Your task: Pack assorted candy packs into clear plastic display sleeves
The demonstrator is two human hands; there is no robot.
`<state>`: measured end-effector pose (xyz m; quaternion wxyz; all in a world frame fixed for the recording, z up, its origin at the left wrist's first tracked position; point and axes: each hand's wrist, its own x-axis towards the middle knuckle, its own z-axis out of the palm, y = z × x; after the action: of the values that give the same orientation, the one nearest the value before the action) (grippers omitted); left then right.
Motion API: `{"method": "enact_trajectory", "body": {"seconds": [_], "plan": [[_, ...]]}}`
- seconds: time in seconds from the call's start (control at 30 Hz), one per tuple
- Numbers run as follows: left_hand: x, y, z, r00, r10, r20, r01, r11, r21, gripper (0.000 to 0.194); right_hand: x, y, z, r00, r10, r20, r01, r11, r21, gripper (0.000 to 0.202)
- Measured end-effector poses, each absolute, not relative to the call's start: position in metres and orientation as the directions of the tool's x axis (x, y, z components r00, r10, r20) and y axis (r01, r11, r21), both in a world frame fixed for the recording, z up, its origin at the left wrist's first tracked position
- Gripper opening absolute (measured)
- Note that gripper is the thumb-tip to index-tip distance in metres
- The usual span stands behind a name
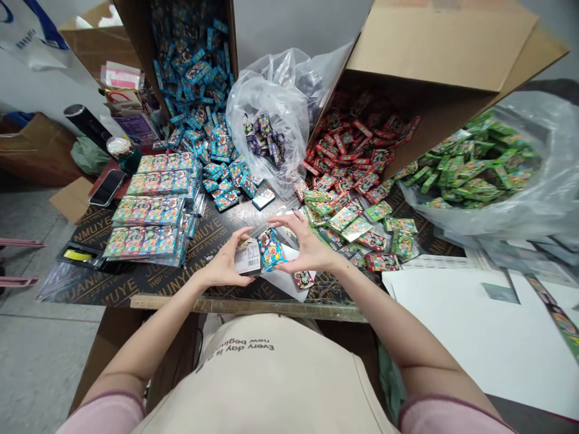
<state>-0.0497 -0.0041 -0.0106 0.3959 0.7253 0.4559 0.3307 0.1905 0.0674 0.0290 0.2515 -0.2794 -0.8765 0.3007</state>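
The left hand pinches a white box between thumb and fingers. The right hand curves around a blue pack, thumb on it; whether its fingers press too, one cannot tell. Both things sit side by side over the table. This step looks like putting them together, which calls for matching their edges gently.
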Motion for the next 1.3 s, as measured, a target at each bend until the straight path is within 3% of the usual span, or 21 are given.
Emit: {"method": "enact_trajectory", "body": {"seconds": [0.27, 0.43, 0.53, 0.7, 0.77, 0.9, 1.1, 1.2, 1.3], "plan": [[-0.05, -0.008, -0.015, 0.278, 0.947, 0.162, 0.338, -0.254, 0.906, 0.109, 0.176, 0.055, 0.03, -0.702, 0.645, 0.302, 0.385, 0.7, -0.601, 0.075], [-0.054, -0.008, -0.017, 0.158, 0.972, 0.175, 0.352, -0.221, 0.91, 0.115, 0.177, 0.051, 0.021, -0.678, 0.64, 0.362, 0.394, 0.731, -0.557, 0.089], [-0.053, -0.005, -0.017, 0.111, 0.975, 0.195, 0.385, -0.223, 0.896, 0.118, 0.174, 0.045, 0.014, -0.682, 0.599, 0.42, 0.35, 0.771, -0.533, 0.074], [-0.051, 0.003, -0.023, 0.106, 0.985, 0.135, 0.441, -0.169, 0.882, 0.115, 0.167, 0.052, 0.006, -0.775, 0.543, 0.323, 0.248, 0.732, -0.635, 0.057], [-0.049, 0.009, -0.031, 0.065, 0.994, 0.092, 0.476, -0.112, 0.872, 0.113, 0.165, 0.076, 0.003, -0.694, 0.619, 0.369, 0.268, 0.697, -0.665, 0.047], [-0.04, 0.032, -0.055, 0.055, 0.999, 0.002, 0.645, -0.037, 0.763, 0.108, 0.145, 0.167, -0.013, -0.341, 0.811, 0.475, 0.471, 0.585, -0.661, 0.034], [-0.03, 0.059, -0.078, 0.243, 0.966, -0.093, 0.884, -0.181, 0.431, 0.087, 0.099, 0.322, -0.038, -0.352, 0.916, 0.193, 0.847, 0.4, -0.35, 0.061], [-0.032, 0.06, -0.079, 0.306, 0.949, -0.079, 0.887, -0.254, 0.386, 0.075, 0.088, 0.373, -0.041, -0.24, 0.955, 0.174, 0.946, 0.27, -0.178, 0.066], [-0.036, 0.058, -0.079, 0.303, 0.949, -0.086, 0.881, -0.245, 0.404, 0.064, 0.081, 0.406, -0.046, -0.125, 0.981, 0.146, 0.983, 0.142, -0.113, 0.077]]}}
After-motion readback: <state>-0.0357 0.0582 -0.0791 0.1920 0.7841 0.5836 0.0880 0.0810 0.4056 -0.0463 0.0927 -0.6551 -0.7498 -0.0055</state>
